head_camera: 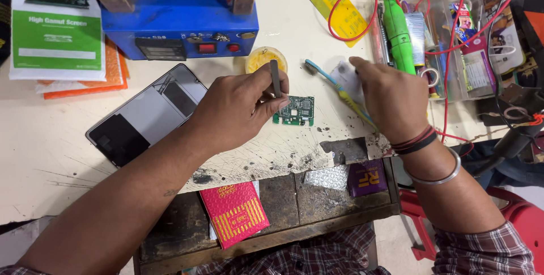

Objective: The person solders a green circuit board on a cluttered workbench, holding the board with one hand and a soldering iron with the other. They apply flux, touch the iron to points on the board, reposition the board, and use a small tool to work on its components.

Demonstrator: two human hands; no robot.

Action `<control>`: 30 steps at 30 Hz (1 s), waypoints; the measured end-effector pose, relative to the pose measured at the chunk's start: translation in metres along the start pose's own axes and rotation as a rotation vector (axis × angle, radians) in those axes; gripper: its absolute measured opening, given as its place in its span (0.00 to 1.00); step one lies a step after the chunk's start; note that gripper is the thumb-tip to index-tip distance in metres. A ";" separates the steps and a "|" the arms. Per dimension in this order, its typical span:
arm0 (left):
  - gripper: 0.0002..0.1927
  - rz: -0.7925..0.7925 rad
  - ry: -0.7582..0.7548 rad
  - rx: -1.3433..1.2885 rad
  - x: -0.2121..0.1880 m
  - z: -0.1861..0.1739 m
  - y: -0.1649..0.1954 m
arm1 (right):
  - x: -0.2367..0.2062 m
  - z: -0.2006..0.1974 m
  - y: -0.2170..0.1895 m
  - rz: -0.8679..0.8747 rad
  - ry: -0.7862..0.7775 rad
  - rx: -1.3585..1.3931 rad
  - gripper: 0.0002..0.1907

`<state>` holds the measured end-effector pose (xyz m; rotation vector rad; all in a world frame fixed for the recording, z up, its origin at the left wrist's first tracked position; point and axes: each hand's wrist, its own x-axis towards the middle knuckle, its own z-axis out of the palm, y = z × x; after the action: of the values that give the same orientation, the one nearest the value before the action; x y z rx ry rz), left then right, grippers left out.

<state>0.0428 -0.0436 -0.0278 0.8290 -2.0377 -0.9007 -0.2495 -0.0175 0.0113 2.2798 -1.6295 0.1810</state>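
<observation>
My left hand (238, 108) grips grey metal tweezers (275, 77) upright, their lower end at the left edge of a small green circuit board (297, 110) lying on the white bench (45, 156). My right hand (388, 96) holds a blue and yellow toothbrush (328, 76) together with a bit of white tissue (345, 79); the bristle head points up-left, just above and right of the board. A small round yellow tub (259, 58) sits right behind the tweezers.
A blue heating machine (181, 22) stands at the back. A dismantled phone (144, 113) lies at left beside printed boxes (56, 25). A clear tray (453, 37) with a green tool and red wires is at right. An open drawer (306, 195) holds pink and purple packets.
</observation>
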 end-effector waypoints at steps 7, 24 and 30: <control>0.11 0.038 0.016 -0.014 0.000 -0.001 0.000 | 0.010 0.005 0.014 0.126 -0.039 0.036 0.08; 0.11 -0.019 -0.011 -0.025 0.001 0.000 0.000 | 0.038 0.012 0.015 0.078 -0.114 0.108 0.06; 0.11 -0.009 0.009 -0.028 0.001 -0.002 0.002 | 0.040 0.014 0.012 0.079 -0.162 0.030 0.08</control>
<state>0.0431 -0.0441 -0.0254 0.8265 -2.0105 -0.9275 -0.2482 -0.0610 0.0119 2.3065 -1.8098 0.0398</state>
